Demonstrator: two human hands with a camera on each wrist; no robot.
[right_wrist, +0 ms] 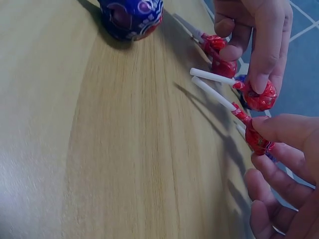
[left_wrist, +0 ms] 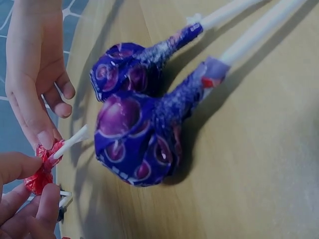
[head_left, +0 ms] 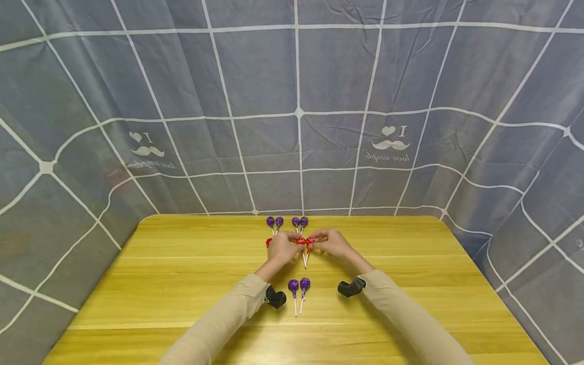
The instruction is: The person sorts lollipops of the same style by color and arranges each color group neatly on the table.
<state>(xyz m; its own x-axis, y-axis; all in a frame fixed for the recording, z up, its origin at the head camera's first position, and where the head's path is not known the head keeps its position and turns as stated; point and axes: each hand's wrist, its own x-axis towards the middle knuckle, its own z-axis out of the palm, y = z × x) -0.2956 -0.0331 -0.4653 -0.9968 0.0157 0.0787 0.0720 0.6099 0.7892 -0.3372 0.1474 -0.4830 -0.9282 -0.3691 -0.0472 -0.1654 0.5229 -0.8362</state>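
Note:
My left hand (head_left: 282,248) pinches a red-wrapped lollipop (right_wrist: 261,95) by its candy head, over the middle of the table. Close beside it, my right hand (head_left: 332,242) holds a second red lollipop (right_wrist: 258,142) between thumb and fingers. The two heads are nearly side by side, and both white sticks (head_left: 305,260) point toward me, their ends almost meeting. Another red lollipop (right_wrist: 219,55) lies behind my left hand, which partly covers it in the head view. Nearer to me, between my forearms, two purple lollipops (head_left: 293,285) lie side by side, sticks toward me.
Toward the back edge of the wooden table (head_left: 182,284) lie two pairs of purple lollipops, a left pair (head_left: 270,221) and a right pair (head_left: 304,221). A grey curtain (head_left: 333,66) with white lines hangs behind the table and along both sides.

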